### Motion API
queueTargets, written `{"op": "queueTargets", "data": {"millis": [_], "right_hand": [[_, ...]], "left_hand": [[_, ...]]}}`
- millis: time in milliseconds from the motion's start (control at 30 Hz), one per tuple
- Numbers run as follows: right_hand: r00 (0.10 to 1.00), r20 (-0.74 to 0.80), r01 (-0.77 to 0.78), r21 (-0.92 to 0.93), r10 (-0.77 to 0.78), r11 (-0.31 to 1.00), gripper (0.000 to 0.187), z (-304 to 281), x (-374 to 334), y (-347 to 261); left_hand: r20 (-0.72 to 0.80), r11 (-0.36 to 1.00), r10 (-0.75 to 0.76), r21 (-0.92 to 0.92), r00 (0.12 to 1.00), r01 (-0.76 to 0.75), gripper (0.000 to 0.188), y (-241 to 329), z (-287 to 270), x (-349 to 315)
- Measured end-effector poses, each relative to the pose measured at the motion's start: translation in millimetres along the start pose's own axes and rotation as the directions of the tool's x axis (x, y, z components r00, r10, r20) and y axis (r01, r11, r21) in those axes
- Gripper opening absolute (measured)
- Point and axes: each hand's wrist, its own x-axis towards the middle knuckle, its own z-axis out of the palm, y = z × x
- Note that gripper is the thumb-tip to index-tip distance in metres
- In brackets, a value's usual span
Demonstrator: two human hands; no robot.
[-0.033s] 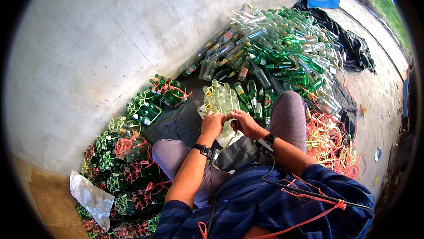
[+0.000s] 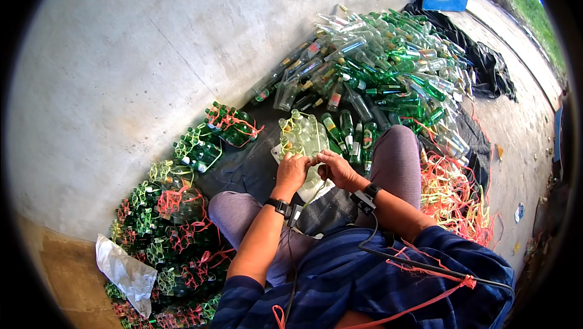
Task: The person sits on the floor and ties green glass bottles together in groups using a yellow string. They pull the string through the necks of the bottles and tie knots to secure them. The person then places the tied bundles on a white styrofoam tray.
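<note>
Between my knees, a bundle of clear glass bottles (image 2: 302, 130) stands upright on a white board (image 2: 320, 189). Yellow-green plastic string runs around the bottle necks. My left hand (image 2: 293, 172) and my right hand (image 2: 337, 169) meet at the near side of this bundle, fingertips almost touching. Both hands are closed, with fingers pinched on the plastic string (image 2: 314, 195), whose loose end trails below them. The exact grip is partly hidden by the fingers.
Loose green and clear bottles (image 2: 388, 55) lie heaped ahead to the right. Tied bottle bundles (image 2: 176, 232) crowd my left, beside the wall (image 2: 133, 55). Tangled red and yellow string (image 2: 452, 195) lies beyond my right knee. A cable (image 2: 419, 262) crosses my right arm.
</note>
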Motion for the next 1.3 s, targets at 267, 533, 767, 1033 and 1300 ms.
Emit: {"op": "queueTargets", "data": {"millis": [267, 533, 767, 1033, 1300], "right_hand": [[0.997, -0.078, -0.007, -0.259, -0.013, 0.966, 0.033, 0, 2, 9], [0.994, -0.105, -0.026, -0.381, -0.015, 0.924, 0.035, 3, -5, -3], [0.998, -0.046, 0.017, -0.424, -0.04, 0.906, 0.031, 2, -6, -6], [0.998, -0.054, 0.023, -0.356, -0.045, 0.934, 0.032, 4, -4, -14], [0.998, -0.053, 0.016, -0.247, -0.03, 0.969, 0.026, 3, 32, -38]], "left_hand": [[0.008, 0.999, -0.049, 0.01, 0.999, 0.049, 0.014, 1, -2, 0], [-0.002, 0.992, -0.119, 0.032, 0.993, 0.119, 0.016, 7, -8, 1], [-0.018, 0.99, -0.133, 0.051, 0.991, 0.134, 0.014, 2, -2, 4], [-0.054, 0.987, -0.135, 0.075, 0.989, 0.139, 0.009, 3, 5, 0], [-0.042, 0.977, -0.196, 0.078, 0.98, 0.199, 0.013, 7, 5, -2]]}}
